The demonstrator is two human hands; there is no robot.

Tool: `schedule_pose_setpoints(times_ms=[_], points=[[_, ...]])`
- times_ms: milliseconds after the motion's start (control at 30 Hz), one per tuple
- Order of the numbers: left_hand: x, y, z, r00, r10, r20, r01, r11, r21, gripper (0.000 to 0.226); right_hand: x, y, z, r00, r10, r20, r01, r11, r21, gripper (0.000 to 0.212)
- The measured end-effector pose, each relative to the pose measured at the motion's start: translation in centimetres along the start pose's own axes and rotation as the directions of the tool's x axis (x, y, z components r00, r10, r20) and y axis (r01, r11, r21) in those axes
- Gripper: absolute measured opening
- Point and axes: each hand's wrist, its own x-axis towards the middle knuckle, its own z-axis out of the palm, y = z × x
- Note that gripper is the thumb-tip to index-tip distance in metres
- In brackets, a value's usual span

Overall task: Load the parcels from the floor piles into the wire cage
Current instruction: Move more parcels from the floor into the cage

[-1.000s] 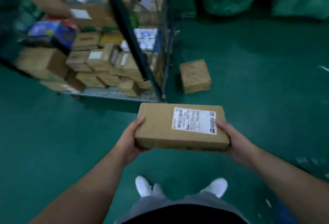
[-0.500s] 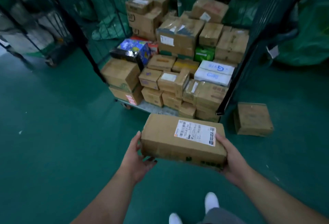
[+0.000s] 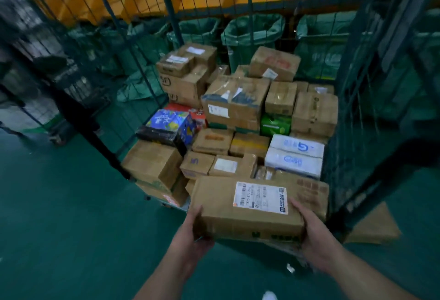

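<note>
I hold a flat brown cardboard parcel [image 3: 219, 206] with a white shipping label on top, level in front of me. My left hand [image 3: 194, 237] grips its left end and my right hand [image 3: 314, 235] grips its right end. The parcel hangs at the open front of the wire cage [image 3: 357, 99], just above the front row of stacked boxes [image 3: 235, 106]. The cage holds several cardboard boxes, a blue printed box [image 3: 170, 123], a green pack [image 3: 275, 124] and white packs [image 3: 295, 156].
A brown parcel [image 3: 373, 227] lies on the green floor right of the cage, partly behind its open door. Green sacks [image 3: 252, 35] stand behind the cage under an orange barrier. Another wire cage [image 3: 35, 66] stands at the left. Green floor spreads at the lower left.
I have stepped closer to the cage and my view has lifted. The parcel in both hands now reaches the cage's front opening, over the front boxes.
</note>
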Motion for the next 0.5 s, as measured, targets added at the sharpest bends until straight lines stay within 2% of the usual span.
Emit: schedule_pose_setpoints(times_ms=[167,333,400,500], points=[[4.7,6.8,4.2,0.998,0.031,-0.059,-0.038,0.992,-0.12,0.05,5.8,-6.5,3.8,0.991,0.104,0.079,-0.104,0.995,-0.012,0.055],[8.0,12.1,7.4,0.996,0.042,-0.08,-0.058,0.977,-0.206,0.056,10.9,-10.5,7.2,0.997,0.058,0.045,-0.059,0.998,0.03,0.075],[9.6,14.3,9.3,0.998,0.001,-0.058,-0.015,0.972,-0.234,0.056,13.1,-12.1,9.2,0.999,0.017,0.027,-0.018,0.998,0.054,0.068],[12.4,17.0,12.2,0.999,-0.046,0.024,0.05,0.975,-0.216,0.054,15.9,-14.2,12.5,0.998,-0.063,0.007,0.062,0.997,0.034,0.041]])
